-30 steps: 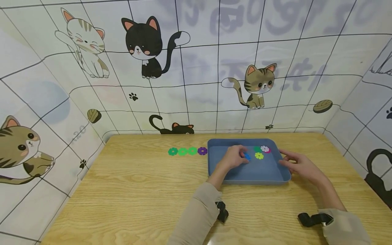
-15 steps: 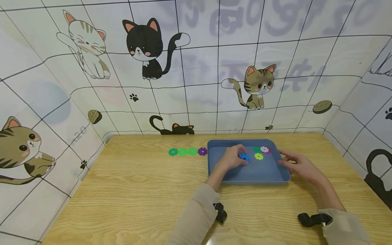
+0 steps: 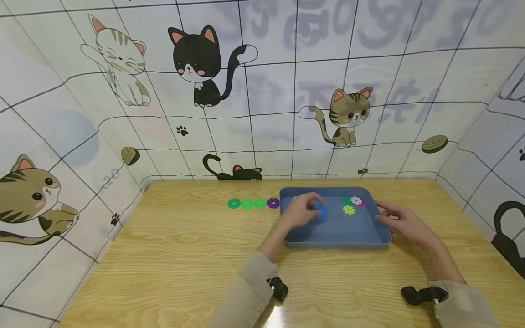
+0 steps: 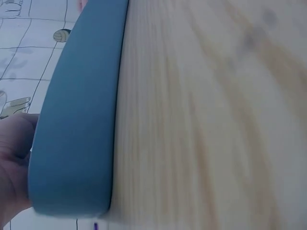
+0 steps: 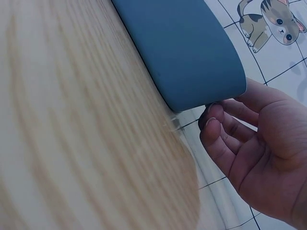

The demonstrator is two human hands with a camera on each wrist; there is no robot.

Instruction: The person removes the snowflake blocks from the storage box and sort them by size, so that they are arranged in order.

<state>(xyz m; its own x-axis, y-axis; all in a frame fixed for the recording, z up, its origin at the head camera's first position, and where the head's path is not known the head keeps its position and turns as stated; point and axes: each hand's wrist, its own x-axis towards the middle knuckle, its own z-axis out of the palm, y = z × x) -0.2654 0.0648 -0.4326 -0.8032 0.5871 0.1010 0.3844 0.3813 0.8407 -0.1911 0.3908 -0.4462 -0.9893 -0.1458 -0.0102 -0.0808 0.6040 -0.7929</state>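
Observation:
My left hand [image 3: 301,210] is over the left half of a shallow blue tray [image 3: 336,245], pinching a blue flower-shaped plastic disc [image 3: 321,212] between thumb and fingers. My right hand [image 3: 408,224] holds the tray's right rim, thumb and forefinger at the edge; in the right wrist view its other fingers [image 5: 218,139] curl beside the outer wall. Inside the tray lie a yellow-green disc [image 3: 349,210], a white disc [image 3: 357,200] overlapping a pink one, and a dark green disc [image 3: 346,200]. The left wrist view shows the tray wall [image 4: 76,110] covering part of the left hand.
On the wooden table [image 3: 176,255], left of the tray, a row of discs runs sideways: a teal disc [image 3: 234,203], two light green discs [image 3: 253,203] and a purple disc [image 3: 273,202] close to the tray wall. A cat-patterned wall covering [image 3: 270,136] stands behind.
My left hand has drawn the blue disc leftward within the tray, away from the other discs. The right hand stays at the right rim. The head view has shifted slightly.

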